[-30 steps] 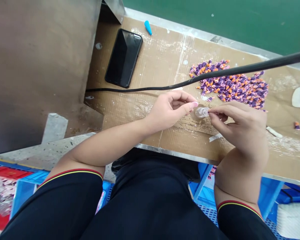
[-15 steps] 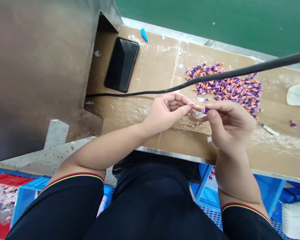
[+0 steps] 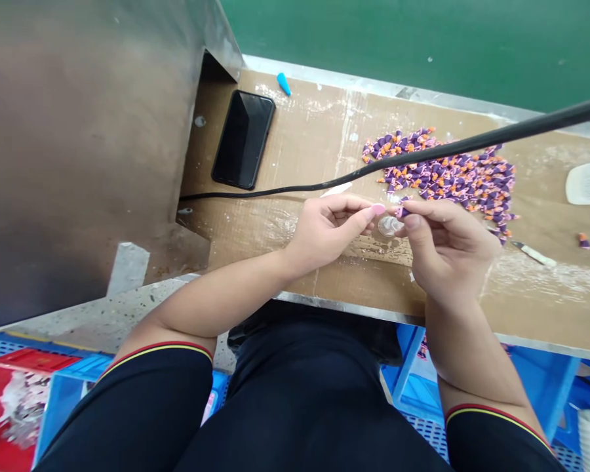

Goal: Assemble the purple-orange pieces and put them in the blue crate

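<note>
My left hand (image 3: pixel 327 229) pinches a small flat pink piece (image 3: pixel 378 209) between thumb and forefinger. Just to its right, my right hand (image 3: pixel 447 242) holds a small purple and pink piece (image 3: pixel 401 212) at its fingertips. A narrow gap separates the two pieces. Below them on the cardboard sits a small round dish of whitish, clear stuff (image 3: pixel 389 227). Behind my right hand lies a large pile of purple, pink and orange pieces (image 3: pixel 447 174).
A black cable (image 3: pixel 324 187) crosses above the cardboard-covered table (image 3: pixel 305 151). A phone (image 3: pixel 243 139), a blue cone (image 3: pixel 284 84), a knife (image 3: pixel 535 254), a white tray (image 3: pixel 589 183) and one loose piece (image 3: pixel 584 241) lie around. Metal housing (image 3: pixel 88 131) stands left; blue bins are below.
My hands have moved slightly apart at the fingertips, and the pink piece now shows its flat face. The round dish is more visible. The whole view has shifted a little.
</note>
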`<state>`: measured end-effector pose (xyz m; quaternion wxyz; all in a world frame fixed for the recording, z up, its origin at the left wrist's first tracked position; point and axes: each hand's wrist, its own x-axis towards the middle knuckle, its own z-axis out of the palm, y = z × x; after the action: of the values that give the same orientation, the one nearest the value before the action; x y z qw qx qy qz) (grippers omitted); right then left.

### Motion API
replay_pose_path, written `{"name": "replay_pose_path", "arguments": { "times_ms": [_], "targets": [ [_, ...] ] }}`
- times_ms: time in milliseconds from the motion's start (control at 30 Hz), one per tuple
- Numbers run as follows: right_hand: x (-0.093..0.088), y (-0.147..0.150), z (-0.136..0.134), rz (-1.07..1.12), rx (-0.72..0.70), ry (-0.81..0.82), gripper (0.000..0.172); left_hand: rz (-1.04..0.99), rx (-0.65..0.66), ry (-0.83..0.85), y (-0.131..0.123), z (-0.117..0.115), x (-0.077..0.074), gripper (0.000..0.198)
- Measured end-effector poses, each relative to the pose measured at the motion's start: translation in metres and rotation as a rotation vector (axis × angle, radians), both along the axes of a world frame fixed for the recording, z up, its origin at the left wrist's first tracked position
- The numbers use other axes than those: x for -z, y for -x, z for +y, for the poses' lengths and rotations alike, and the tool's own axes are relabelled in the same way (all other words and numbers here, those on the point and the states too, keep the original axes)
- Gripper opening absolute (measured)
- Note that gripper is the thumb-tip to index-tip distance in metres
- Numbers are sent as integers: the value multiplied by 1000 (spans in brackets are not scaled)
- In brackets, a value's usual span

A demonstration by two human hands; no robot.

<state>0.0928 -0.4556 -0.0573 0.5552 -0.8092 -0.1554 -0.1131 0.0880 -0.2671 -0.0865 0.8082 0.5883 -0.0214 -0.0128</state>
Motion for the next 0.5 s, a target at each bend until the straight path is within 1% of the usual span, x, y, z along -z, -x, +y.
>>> {"name": "replay_pose_path", "arguments": {
  "times_ms": [100, 167, 267, 400, 500],
  "targets": [
    [4, 0, 0, -74, -3, 81, 12, -13, -4, 36, 0, 0, -2, 32],
    [6, -1, 1, -168, -35, 86, 18, -38, -8, 58, 1, 0, -2, 30],
    [8, -1, 4, -281, -66, 73, 29, -76, -30, 41, 2, 0, -1, 24],
    [9, 0, 5, -298, -43, 105, 29, -190, -68, -23, 3, 0, 3, 11],
    [9, 0, 5, -305, -49, 130, 27, -267, -79, -68, 4, 1, 5, 10]
  ]
}}
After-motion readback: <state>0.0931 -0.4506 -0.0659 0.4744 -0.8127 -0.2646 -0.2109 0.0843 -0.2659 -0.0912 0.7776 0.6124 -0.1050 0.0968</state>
